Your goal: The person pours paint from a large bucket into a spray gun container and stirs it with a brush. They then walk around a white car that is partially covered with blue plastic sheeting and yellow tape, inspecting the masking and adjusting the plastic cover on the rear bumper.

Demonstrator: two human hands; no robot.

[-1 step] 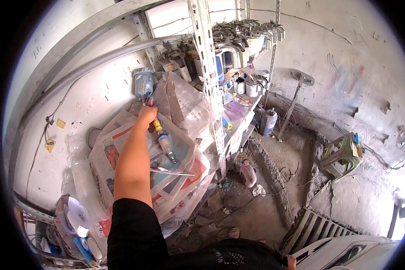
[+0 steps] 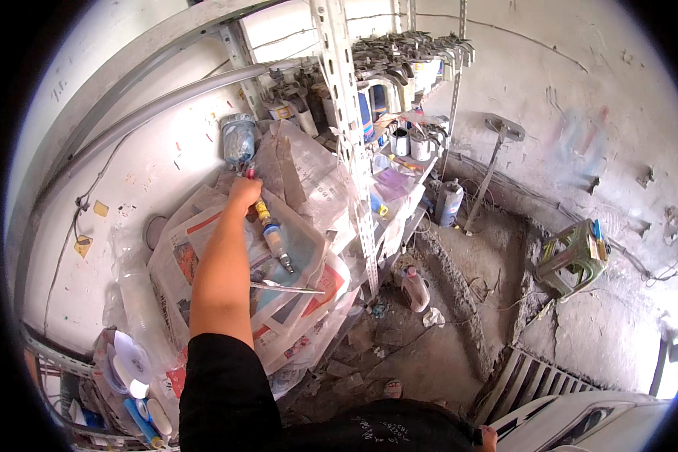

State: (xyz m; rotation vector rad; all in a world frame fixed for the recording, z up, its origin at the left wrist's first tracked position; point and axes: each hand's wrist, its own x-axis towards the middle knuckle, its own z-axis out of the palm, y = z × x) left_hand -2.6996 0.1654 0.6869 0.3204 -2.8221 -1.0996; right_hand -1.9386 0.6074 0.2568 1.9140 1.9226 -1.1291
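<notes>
My left hand (image 2: 242, 193) reaches up on an outstretched arm in a black sleeve. It is closed around a spray tool hanging against newspaper-covered goods by the wall. The tool's dusty blue-grey cup (image 2: 238, 139) sits just above my fingers. A yellow and blue tool body with a metal tip (image 2: 271, 235) slants down to the right below the hand. Only a small bit of my right hand (image 2: 488, 435) shows at the lower edge, beside my dark clothing, and its fingers are hidden.
Newspaper sheets (image 2: 297, 256) wrap the stack under my arm. A slotted metal shelf upright (image 2: 350, 135) stands just right of it, its shelves holding cans and tools. On the rubble floor are a plastic bottle (image 2: 416, 288), a grey canister (image 2: 450, 202) and a green stool (image 2: 576, 256).
</notes>
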